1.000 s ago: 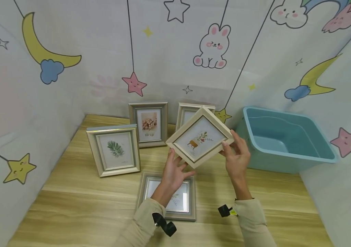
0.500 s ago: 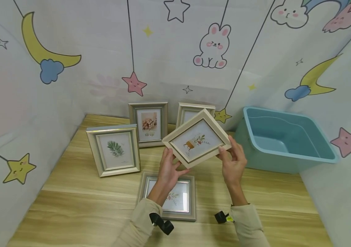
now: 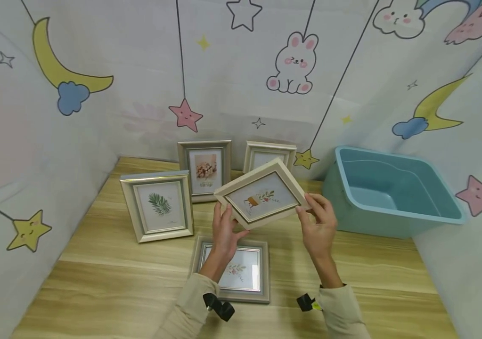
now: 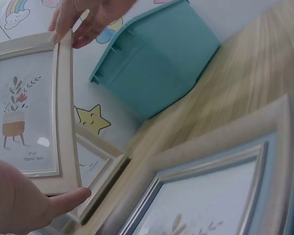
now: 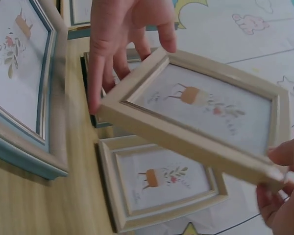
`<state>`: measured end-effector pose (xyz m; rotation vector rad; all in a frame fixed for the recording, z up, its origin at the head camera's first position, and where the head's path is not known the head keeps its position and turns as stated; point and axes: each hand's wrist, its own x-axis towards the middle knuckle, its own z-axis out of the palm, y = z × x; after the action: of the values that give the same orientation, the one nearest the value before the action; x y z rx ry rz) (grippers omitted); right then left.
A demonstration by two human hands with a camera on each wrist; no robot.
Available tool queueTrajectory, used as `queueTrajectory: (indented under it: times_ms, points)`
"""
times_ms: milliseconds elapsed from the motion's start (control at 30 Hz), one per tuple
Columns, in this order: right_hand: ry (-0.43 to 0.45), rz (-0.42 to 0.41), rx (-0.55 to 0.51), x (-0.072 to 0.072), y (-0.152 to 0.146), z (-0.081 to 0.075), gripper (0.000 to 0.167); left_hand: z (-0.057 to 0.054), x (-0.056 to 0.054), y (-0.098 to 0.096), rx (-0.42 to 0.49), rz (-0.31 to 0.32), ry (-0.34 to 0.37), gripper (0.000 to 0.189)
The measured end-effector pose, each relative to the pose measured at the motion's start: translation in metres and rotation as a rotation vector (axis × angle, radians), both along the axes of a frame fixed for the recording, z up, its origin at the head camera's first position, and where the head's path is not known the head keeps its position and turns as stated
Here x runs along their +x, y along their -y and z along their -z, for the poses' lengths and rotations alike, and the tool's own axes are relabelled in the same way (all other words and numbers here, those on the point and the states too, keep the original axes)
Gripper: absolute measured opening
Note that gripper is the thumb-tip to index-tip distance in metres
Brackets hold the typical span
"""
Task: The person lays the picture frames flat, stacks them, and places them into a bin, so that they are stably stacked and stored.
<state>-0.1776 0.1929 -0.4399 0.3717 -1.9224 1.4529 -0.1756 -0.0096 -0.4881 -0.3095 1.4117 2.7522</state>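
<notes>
A cream picture frame (image 3: 262, 197) with a potted-plant print is held tilted above the table, one corner pointing up. My left hand (image 3: 225, 235) holds its lower-left corner, thumb on the front and fingers behind; the little finger (image 4: 71, 200) sticks out along the bottom edge. At the right corner my right hand (image 3: 319, 228) pinches the border between thumb and fingers, as the right wrist view shows close up (image 5: 284, 181). Below the hands a taupe frame (image 3: 262, 254) lies face up, partly covered by the left forearm. Behind the held frame stands another cream frame (image 3: 269, 147), mostly hidden.
A silver-gold frame with a palm leaf (image 3: 162, 207) stands at left. Beside it, further back, is a taupe frame with a flower photo (image 3: 205, 172). A blue-green plastic tub (image 3: 397, 219) sits at right on the wooden table (image 3: 109, 282). A cartoon-printed curtain (image 3: 232, 70) encloses the back.
The held frame has moved left and down, its top leaning further back. Both hands have shifted left with it, keeping hold. The standing frames and the tub stay put.
</notes>
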Motion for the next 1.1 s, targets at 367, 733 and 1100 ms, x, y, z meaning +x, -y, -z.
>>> queueTrajectory:
  times_ms: [367,733,1100]
  points:
    - [0.387,0.02,0.214,0.014,-0.009,-0.016,0.036,-0.003,0.001,0.009,-0.24,-0.104,-0.096,0.052]
    - [0.558,0.051,0.096,0.01,-0.009,-0.01,0.043,-0.004,0.011,0.008,-0.51,-0.152,-0.233,0.054]
    - [0.656,0.078,-0.163,0.003,-0.011,-0.001,0.036,0.002,0.017,0.007,-0.542,-0.149,-0.377,0.054]
